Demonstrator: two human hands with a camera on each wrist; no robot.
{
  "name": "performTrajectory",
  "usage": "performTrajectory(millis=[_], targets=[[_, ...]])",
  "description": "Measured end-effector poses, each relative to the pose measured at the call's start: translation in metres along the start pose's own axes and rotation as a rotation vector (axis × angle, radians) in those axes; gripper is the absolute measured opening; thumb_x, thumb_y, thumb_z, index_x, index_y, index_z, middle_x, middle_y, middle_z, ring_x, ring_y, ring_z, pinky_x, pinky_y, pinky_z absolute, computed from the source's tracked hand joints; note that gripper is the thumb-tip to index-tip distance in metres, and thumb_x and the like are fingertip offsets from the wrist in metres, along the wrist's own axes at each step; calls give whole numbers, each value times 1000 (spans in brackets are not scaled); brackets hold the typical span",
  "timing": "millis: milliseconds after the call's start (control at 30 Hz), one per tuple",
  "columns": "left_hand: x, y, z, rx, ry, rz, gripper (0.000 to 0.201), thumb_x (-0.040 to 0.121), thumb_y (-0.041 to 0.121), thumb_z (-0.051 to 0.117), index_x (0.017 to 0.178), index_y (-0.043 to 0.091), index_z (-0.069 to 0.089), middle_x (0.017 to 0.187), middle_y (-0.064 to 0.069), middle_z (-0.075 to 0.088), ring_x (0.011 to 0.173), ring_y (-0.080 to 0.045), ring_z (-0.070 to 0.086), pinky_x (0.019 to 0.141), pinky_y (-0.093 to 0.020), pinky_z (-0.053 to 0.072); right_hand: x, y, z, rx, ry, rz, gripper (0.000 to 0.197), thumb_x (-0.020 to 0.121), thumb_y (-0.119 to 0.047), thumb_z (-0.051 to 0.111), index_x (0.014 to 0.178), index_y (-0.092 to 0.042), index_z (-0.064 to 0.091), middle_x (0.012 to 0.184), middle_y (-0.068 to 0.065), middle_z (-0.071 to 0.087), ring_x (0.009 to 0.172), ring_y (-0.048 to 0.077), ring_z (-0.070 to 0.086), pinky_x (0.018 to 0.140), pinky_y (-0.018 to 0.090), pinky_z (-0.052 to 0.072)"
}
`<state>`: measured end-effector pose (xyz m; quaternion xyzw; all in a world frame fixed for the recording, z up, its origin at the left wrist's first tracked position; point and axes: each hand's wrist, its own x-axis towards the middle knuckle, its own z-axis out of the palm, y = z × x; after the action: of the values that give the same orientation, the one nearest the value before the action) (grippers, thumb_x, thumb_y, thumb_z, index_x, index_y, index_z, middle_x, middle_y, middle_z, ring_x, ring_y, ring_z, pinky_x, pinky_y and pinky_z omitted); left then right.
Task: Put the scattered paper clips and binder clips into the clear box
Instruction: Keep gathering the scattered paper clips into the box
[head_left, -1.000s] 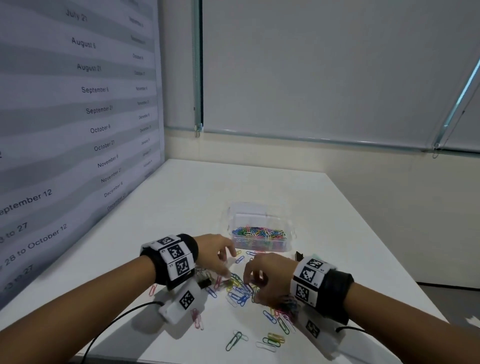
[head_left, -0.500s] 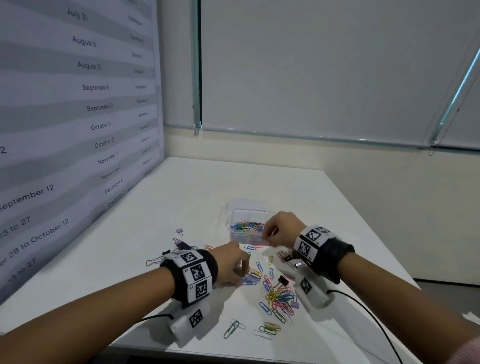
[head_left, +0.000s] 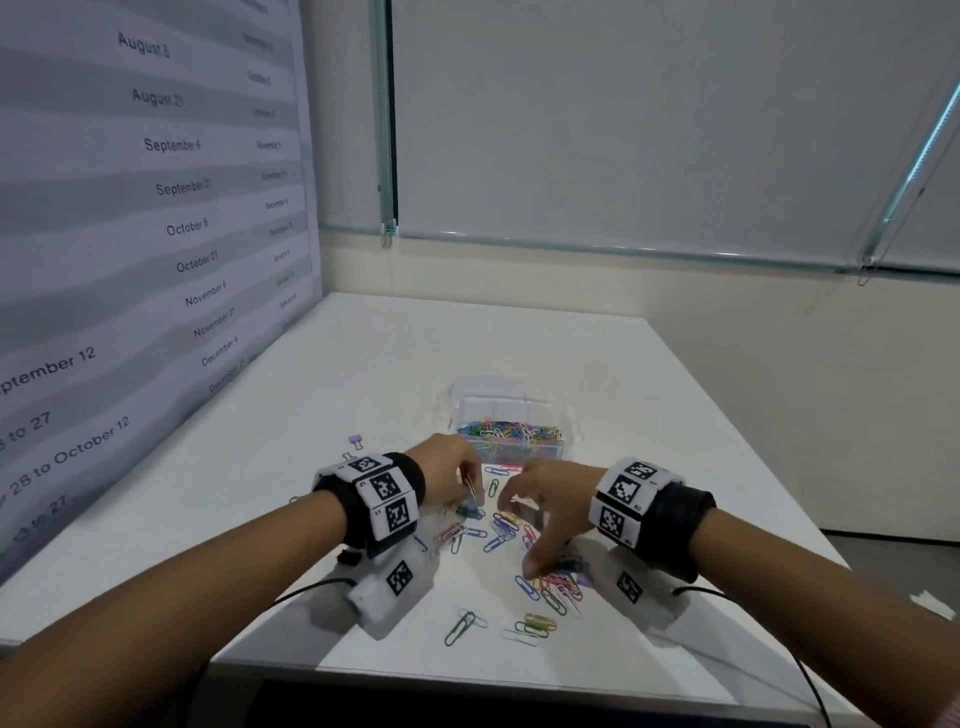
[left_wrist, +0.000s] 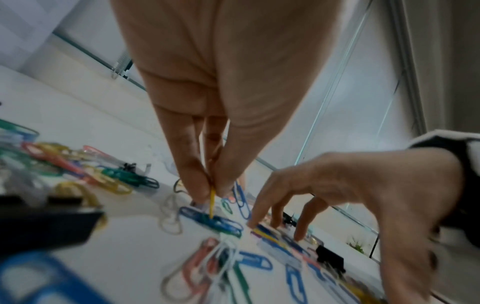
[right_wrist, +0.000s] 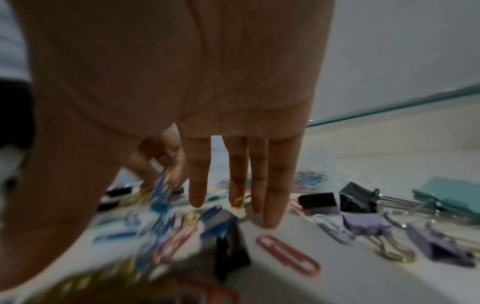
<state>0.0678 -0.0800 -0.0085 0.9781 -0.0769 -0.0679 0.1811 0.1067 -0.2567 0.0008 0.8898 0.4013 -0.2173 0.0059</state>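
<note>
The clear box (head_left: 510, 448), partly filled with coloured paper clips, stands mid-table just beyond my hands. Loose paper clips (head_left: 498, 530) lie scattered in front of it. My left hand (head_left: 467, 486) hovers low over the pile's left side, and thumb and fingers pinch a yellow paper clip (left_wrist: 211, 202) whose tip rests on blue and green clips (left_wrist: 218, 223). My right hand (head_left: 519, 530) reaches down into the pile with straight, spread fingers (right_wrist: 270, 205) touching the table and holds nothing. Black (right_wrist: 357, 198), purple (right_wrist: 366, 223) and teal (right_wrist: 446, 197) binder clips lie beside it.
A small purple binder clip (head_left: 356, 441) sits apart at the left. More clips (head_left: 535, 623) lie near the table's (head_left: 363, 364) front edge. A wall poster with dates (head_left: 156, 208) borders the table's left side. Cables run from both wrist devices off the front edge.
My right hand has come back from above the box and dropped onto the pile. My left hand has stayed at the pile and pinched up a yellow clip.
</note>
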Motion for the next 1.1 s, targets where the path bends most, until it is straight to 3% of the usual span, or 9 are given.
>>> performTrajectory(millis=[67,333,467,533,600,700,833,1000,1100], targets=[[3,-1,-5,-40,33,-3,16,83,4,62,96,8,71,105,-5,68,59,6,44,54,-5,33,1,-3,5,-38,0,-51,68,65,-39,82,125,-25,54,121,0,52,100,15,50,80,24,36],[21,-5,-15,-455,138,-89,12,81,-5,63,84,6,68,73,-4,63,41,1,58,50,-9,51,5,-4,8,141,100,-59,12,78,-8,70,89,-11,74,92,7,74,73,8,60,67,19,49],[33,-10,-15,-500,191,-125,17,81,-6,62,79,9,70,68,2,62,44,-1,59,68,-24,59,9,-1,0,176,153,-68,15,78,-3,64,86,-10,75,88,8,75,69,8,62,74,26,54],[39,-12,-15,-488,214,-124,24,80,-5,62,71,17,69,71,-4,65,48,-3,59,74,-30,58,11,3,-7,202,225,-44,16,77,-3,64,86,-10,75,84,7,74,60,5,58,69,22,54],[43,-12,-18,-499,251,-120,23,79,-4,63,75,18,70,73,-6,66,49,0,57,65,-21,54,14,8,-18,297,312,3,16,77,-2,65,85,-11,74,77,4,71,56,5,59,62,17,54],[48,-9,-22,-551,308,-117,19,78,-1,66,80,17,72,76,-4,66,62,-10,59,67,-22,50,20,20,-35,407,478,38,19,75,1,64,84,-12,74,76,5,71,63,13,64,72,27,56],[53,-4,-21,-445,336,-105,27,85,-2,56,97,15,73,100,-5,69,79,-13,56,75,-22,43,31,35,-42,511,605,97,13,78,-1,66,84,-11,72,70,0,69,66,22,71,67,26,59],[51,-1,-24,-426,302,1,40,87,-5,46,109,21,67,117,-3,62,91,-16,59,82,-24,46,40,46,-39,499,577,165,10,80,-8,67,83,-17,72,73,-4,68,58,3,63,59,13,49],[44,-2,-30,-400,257,47,32,85,-1,55,104,21,67,111,-1,64,92,-19,61,83,-27,51,38,42,-34,349,482,100,13,78,-10,66,86,-17,73,76,-5,64,67,7,57,60,10,43]])
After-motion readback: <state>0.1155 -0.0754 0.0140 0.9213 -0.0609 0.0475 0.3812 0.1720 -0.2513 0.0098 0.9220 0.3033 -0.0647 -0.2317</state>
